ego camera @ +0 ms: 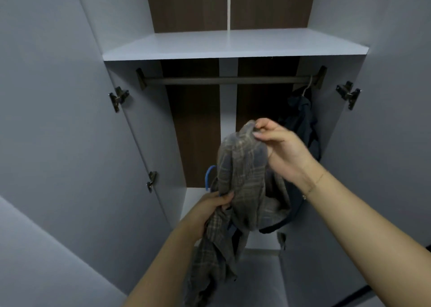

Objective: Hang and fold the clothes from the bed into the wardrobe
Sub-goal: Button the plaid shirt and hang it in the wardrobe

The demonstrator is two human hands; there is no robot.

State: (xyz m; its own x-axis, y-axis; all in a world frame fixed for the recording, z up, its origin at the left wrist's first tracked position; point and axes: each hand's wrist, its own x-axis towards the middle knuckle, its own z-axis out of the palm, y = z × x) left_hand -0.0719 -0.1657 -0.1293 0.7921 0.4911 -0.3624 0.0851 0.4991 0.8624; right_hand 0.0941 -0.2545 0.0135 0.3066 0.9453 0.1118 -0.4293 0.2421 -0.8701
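Open wardrobe [235, 48], one rail [228, 80], one dark garment [303, 122] hanging far right. One plaid shirt [242, 178] held up mid-frame: right hand [282, 150] raised, pinching its top, left hand [210, 211] lower, gripping the bunched cloth plus one blue hanger [208, 177].

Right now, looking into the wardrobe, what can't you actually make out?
- Blue hanger, head view: only its hook shows; the plaid shirt covers the rest.
- Dark garment on the rail: lower part hidden behind the right hand.
- Left hand: fingers buried in cloth.
- Bed: outside the frame.
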